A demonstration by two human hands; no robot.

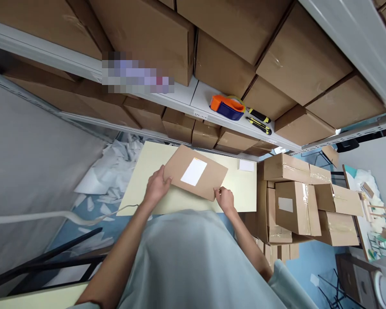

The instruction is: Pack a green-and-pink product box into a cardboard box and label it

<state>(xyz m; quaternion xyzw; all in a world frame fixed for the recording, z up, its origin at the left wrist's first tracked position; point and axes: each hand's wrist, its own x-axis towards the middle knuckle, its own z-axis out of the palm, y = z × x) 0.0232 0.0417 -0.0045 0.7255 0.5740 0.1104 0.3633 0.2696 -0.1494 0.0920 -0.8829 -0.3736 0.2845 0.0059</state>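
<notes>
A flat brown cardboard box (209, 171) with a white label (193, 171) lies tilted on a pale yellow table (148, 163). My left hand (156, 187) grips its near left corner, fingers curled around the edge. My right hand (224, 199) pinches its near right corner. A small white slip (246, 165) rests on the table beyond the box.
Shelves of cardboard boxes (225, 64) rise behind the table. An orange and blue tape dispenser (227, 106) and two yellow-black utility knives (259, 120) lie on the shelf. Taped boxes (296, 201) are stacked to the right. White paper scraps (112, 167) cover the floor on the left.
</notes>
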